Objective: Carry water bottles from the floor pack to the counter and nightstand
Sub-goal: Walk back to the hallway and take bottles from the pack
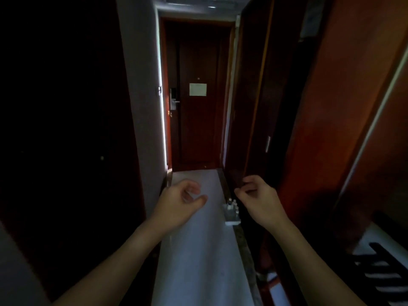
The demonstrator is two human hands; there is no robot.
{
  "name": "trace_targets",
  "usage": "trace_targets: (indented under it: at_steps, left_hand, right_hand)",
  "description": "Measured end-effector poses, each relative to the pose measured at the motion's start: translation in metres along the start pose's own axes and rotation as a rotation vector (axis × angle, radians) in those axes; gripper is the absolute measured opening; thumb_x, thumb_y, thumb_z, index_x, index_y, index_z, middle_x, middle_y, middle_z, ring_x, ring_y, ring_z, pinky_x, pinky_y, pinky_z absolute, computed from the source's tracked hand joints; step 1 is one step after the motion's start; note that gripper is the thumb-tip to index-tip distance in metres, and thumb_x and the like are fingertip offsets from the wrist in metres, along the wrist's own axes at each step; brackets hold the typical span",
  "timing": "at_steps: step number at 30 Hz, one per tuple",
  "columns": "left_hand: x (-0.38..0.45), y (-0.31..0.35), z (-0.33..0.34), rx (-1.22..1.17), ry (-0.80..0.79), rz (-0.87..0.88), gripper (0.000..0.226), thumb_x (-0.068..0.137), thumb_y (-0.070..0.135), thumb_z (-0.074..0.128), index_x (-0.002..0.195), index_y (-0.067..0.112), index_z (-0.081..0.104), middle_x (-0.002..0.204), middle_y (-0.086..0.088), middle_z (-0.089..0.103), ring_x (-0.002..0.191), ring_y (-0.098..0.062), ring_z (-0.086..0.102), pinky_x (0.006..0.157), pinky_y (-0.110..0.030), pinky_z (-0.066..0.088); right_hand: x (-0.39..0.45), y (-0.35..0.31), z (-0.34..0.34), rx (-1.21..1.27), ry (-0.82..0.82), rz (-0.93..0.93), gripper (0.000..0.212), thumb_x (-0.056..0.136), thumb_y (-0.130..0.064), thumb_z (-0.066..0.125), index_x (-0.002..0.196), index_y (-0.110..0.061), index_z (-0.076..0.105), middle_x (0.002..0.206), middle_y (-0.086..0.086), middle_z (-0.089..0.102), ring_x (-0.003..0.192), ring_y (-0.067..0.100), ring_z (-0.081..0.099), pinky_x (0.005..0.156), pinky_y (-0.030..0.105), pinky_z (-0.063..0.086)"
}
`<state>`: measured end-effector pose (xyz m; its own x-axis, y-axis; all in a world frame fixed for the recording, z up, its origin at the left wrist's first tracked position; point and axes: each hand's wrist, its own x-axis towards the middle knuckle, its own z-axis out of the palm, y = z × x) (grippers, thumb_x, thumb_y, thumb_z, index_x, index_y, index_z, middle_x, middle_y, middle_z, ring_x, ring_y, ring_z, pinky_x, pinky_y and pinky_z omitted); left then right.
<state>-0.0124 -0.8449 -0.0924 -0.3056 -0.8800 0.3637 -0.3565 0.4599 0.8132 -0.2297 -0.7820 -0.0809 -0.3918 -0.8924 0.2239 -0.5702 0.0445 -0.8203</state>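
Pale floor (198, 250) ran ahead of me; bottle pack (231, 214) sat on it by right wall.

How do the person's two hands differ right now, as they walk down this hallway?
The left hand is over the pale floor, while the right hand is in front of the dark wooden panel. The left hand's thumb points right, towards the other hand; the right hand's fingers point left. The pack of water bottles sits nearer the right hand. Both are loosely curled and hold nothing.

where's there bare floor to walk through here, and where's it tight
The pale floor strip lies bare between the left wall and the right wooden panels, up to the door. It is tight at the right edge, where the bottle pack sits under the right hand.
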Motion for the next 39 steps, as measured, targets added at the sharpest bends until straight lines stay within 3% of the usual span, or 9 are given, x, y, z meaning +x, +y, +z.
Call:
trace_targets:
  at_steps: [3, 7, 11, 14, 19, 25, 33, 37, 39]
  left_hand:
    - [0.068, -0.033, 0.011, -0.017, 0.004, -0.009, 0.024, 0.078, 0.028, 0.079, 0.100, 0.024, 0.071, 0.088, 0.012, 0.070, 0.077, -0.007, 0.066, 0.073, -0.022, 0.054]
    - [0.169, -0.094, 0.029, -0.069, 0.014, 0.004, 0.022, 0.076, 0.031, 0.080, 0.092, 0.033, 0.066, 0.090, 0.013, 0.070, 0.070, -0.004, 0.060, 0.070, -0.022, 0.048]
    - [0.281, -0.142, 0.032, -0.069, -0.001, 0.014, 0.022, 0.079, 0.030, 0.079, 0.094, 0.037, 0.064, 0.094, 0.016, 0.070, 0.078, -0.002, 0.064, 0.070, -0.018, 0.047]
    - [0.365, -0.166, 0.032, -0.086, 0.004, 0.035, 0.021, 0.078, 0.027, 0.080, 0.092, 0.035, 0.066, 0.092, 0.013, 0.071, 0.075, 0.000, 0.064, 0.069, -0.018, 0.048]
    - [0.484, -0.190, 0.045, -0.066, -0.056, 0.077, 0.018, 0.080, 0.022, 0.078, 0.093, 0.030, 0.068, 0.092, 0.013, 0.070, 0.077, -0.001, 0.064, 0.065, -0.011, 0.047]
    - [0.610, -0.236, 0.087, -0.041, -0.077, 0.100, 0.022, 0.080, 0.023, 0.079, 0.095, 0.031, 0.067, 0.092, 0.013, 0.070, 0.080, 0.001, 0.063, 0.064, -0.007, 0.046]
    - [0.800, -0.305, 0.166, 0.022, -0.087, 0.056, 0.028, 0.078, 0.024, 0.081, 0.103, 0.020, 0.070, 0.094, 0.010, 0.072, 0.082, -0.006, 0.068, 0.073, -0.015, 0.052]
    - [0.883, -0.320, 0.197, 0.062, -0.119, 0.092, 0.028, 0.078, 0.027, 0.080, 0.104, 0.023, 0.070, 0.096, 0.012, 0.071, 0.086, -0.002, 0.067, 0.073, -0.011, 0.050]
    - [0.924, -0.331, 0.218, 0.059, -0.148, 0.095, 0.024, 0.079, 0.027, 0.079, 0.102, 0.025, 0.071, 0.094, 0.013, 0.071, 0.084, -0.002, 0.067, 0.074, -0.016, 0.052]
  right_hand:
    - [0.075, 0.008, 0.026, -0.028, -0.029, -0.010, 0.040, 0.089, -0.033, 0.069, 0.124, -0.018, 0.056, 0.107, -0.002, 0.067, 0.095, 0.014, 0.066, 0.080, 0.026, 0.052]
    - [0.178, 0.022, 0.067, -0.056, -0.015, -0.022, 0.040, 0.088, -0.036, 0.070, 0.122, -0.021, 0.057, 0.106, -0.003, 0.069, 0.097, 0.016, 0.066, 0.089, 0.035, 0.055]
    - [0.285, 0.022, 0.104, -0.075, -0.010, -0.014, 0.032, 0.087, -0.035, 0.070, 0.115, -0.025, 0.059, 0.094, -0.011, 0.068, 0.089, 0.010, 0.067, 0.084, 0.035, 0.057]
    - [0.363, 0.018, 0.120, -0.079, 0.001, -0.008, 0.027, 0.087, -0.032, 0.071, 0.110, -0.029, 0.058, 0.097, -0.008, 0.070, 0.089, 0.011, 0.068, 0.084, 0.037, 0.058]
    - [0.473, 0.028, 0.137, -0.067, 0.056, 0.012, 0.037, 0.087, -0.032, 0.072, 0.119, -0.021, 0.060, 0.103, -0.004, 0.072, 0.094, 0.014, 0.069, 0.087, 0.038, 0.057]
    - [0.606, 0.066, 0.165, -0.025, 0.072, 0.045, 0.033, 0.085, -0.029, 0.074, 0.115, -0.022, 0.061, 0.098, -0.003, 0.073, 0.090, 0.014, 0.070, 0.084, 0.043, 0.059]
    - [0.819, 0.136, 0.199, 0.045, 0.074, 0.035, 0.044, 0.087, -0.030, 0.073, 0.126, -0.018, 0.058, 0.106, -0.001, 0.069, 0.097, 0.014, 0.066, 0.083, 0.032, 0.056]
    - [0.902, 0.150, 0.201, 0.071, 0.062, 0.042, 0.044, 0.089, -0.030, 0.071, 0.129, -0.020, 0.056, 0.110, -0.002, 0.066, 0.096, 0.010, 0.063, 0.074, 0.021, 0.052]
    - [0.941, 0.161, 0.199, 0.058, 0.066, 0.051, 0.041, 0.089, -0.029, 0.071, 0.126, -0.021, 0.056, 0.106, -0.006, 0.065, 0.092, 0.005, 0.061, 0.073, 0.019, 0.051]
